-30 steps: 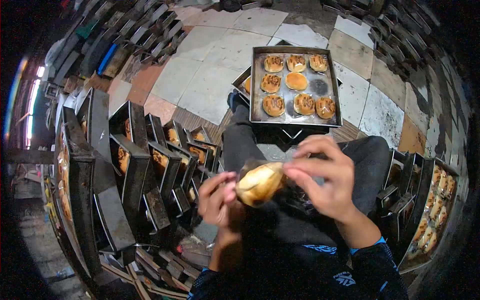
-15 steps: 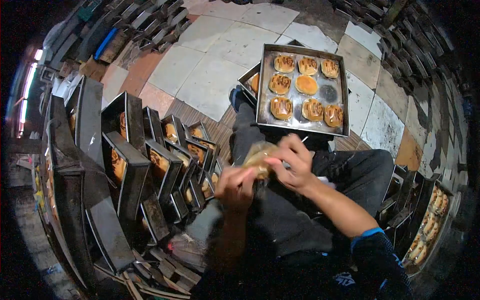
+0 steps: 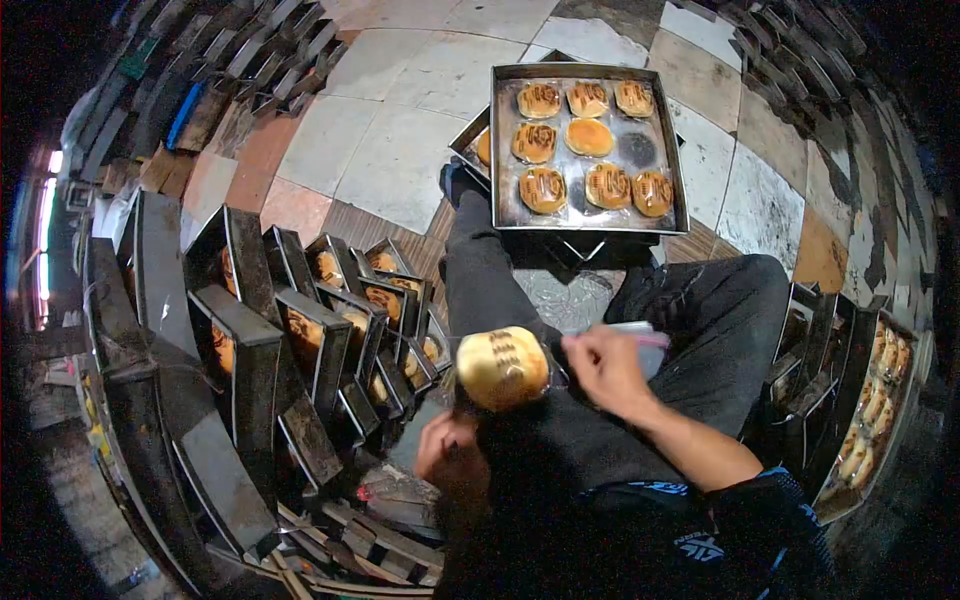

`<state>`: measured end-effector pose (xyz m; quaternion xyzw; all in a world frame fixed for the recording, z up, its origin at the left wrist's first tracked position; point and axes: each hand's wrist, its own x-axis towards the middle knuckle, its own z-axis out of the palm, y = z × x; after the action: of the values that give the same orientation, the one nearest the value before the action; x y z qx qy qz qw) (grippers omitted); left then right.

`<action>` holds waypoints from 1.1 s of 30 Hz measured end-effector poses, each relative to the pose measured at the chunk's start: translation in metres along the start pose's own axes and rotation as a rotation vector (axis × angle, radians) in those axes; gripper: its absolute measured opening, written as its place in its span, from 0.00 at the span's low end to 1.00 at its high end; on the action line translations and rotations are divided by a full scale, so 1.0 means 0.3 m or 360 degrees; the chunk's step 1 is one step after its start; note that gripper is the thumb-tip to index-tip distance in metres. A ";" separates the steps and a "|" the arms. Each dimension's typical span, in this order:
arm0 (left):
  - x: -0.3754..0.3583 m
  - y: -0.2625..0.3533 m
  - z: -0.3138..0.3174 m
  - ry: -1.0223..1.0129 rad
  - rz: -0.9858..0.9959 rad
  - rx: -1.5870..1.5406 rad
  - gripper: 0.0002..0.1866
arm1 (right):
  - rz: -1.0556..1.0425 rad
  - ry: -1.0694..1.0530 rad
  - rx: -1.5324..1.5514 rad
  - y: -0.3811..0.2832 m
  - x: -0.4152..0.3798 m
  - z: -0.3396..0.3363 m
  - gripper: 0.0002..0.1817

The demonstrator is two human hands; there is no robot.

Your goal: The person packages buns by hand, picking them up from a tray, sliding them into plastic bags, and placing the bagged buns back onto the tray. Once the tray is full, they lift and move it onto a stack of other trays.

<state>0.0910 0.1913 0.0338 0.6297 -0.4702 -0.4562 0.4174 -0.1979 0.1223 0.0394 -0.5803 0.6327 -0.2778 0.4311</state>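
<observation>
1. The bun (image 3: 502, 368) is above the lap, between the two hands; its support is unclear, so a drop onto the trousers (image 3: 495, 270) seems the main risk, caused by a weak hold.
2. The left hand (image 3: 445, 440) is curled just below and left of the bun; I cannot tell whether it grips anything; if it is loose, that side may lack support.
3. The right hand (image 3: 608, 372) has its fingers bent beside the bun's right edge, near some clear film (image 3: 560, 378); whether it pinches that film is unclear; a hard tug could tear it.
4. Plastic sheets (image 3: 642, 340) lie beyond the right hand; a careless wrist could scatter them.
5. The upper tray (image 3: 632, 150) sits askew over another; a knock from a knee could shift its buns.
</observation>
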 end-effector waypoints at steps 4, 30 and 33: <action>0.123 0.286 0.194 0.0744 0.0210 0.0113 0.10 | -0.1062 0.0013 0.0110 -0.192 0.131 -0.081 0.13; 0.245 0.090 0.681 -0.0779 0.0706 0.0893 0.12 | -0.0368 -0.0209 -0.0390 0.201 0.028 -0.303 0.04; 0.238 0.207 0.649 -0.0854 0.0211 0.0778 0.14 | -0.0726 0.0606 -0.0316 0.155 0.038 -0.329 0.04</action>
<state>-0.1002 0.0900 0.0342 0.5370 -0.6978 -0.4513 0.1450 -0.3060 0.1045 0.0440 -0.6840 0.5797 -0.4078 0.1727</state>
